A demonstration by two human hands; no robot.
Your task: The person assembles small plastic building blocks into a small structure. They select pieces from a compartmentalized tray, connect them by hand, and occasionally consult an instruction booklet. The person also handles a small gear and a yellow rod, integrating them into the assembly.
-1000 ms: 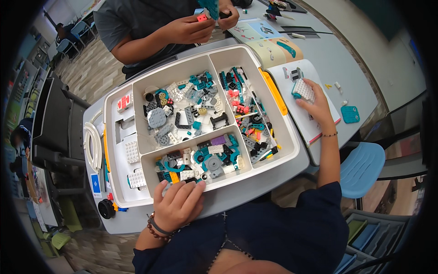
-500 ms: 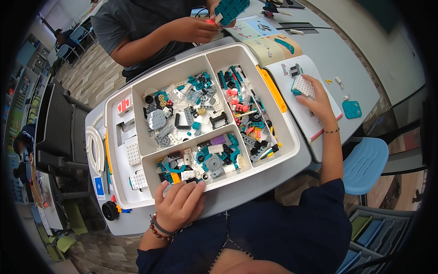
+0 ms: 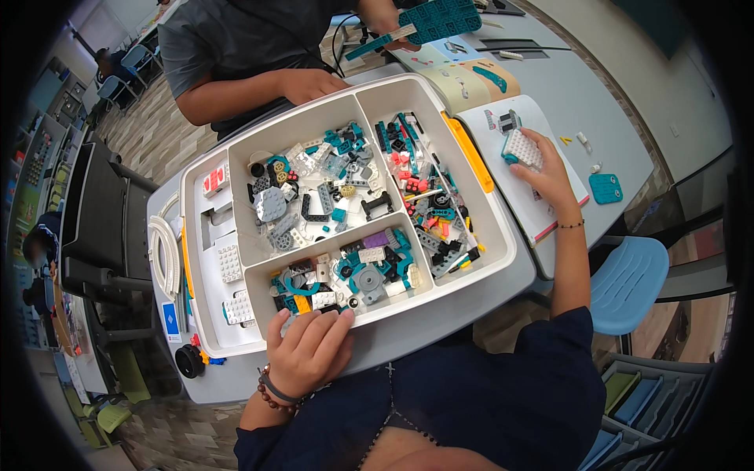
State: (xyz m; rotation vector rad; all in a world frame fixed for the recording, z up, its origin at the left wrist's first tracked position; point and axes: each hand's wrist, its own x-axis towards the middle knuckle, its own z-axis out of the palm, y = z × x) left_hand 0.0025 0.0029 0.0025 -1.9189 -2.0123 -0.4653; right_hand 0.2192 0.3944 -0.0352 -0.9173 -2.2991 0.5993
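My right hand [image 3: 546,174] grips a small white studded brick build [image 3: 522,150] with a teal piece at its lower edge. It holds this over the open instruction booklet [image 3: 542,208], beside a printed picture of a grey build. My left hand [image 3: 310,352] rests at the near rim of the white sorting tray [image 3: 463,292], its fingers laid over the edge and holding no brick; its thumb is hidden. Loose teal, grey, white, black and coral bricks [image 3: 322,196] fill the tray's compartments. Closest to my left fingers are teal curved pieces and a grey round part [image 3: 367,281].
Across the table, a co-worker's hand [image 3: 385,22] holds a teal plate build [image 3: 440,25]. A teal piece [image 3: 605,188] and small white parts [image 3: 582,138] lie right of the booklet. White tubing [image 3: 163,259] and a black wheel [image 3: 189,362] are at the left. A blue chair [image 3: 628,282] stands right.
The co-worker's hands have parted: one moved right with the teal plate, showing a long teal beam on it, while the other dropped behind the tray's far rim. My hands have stayed put.
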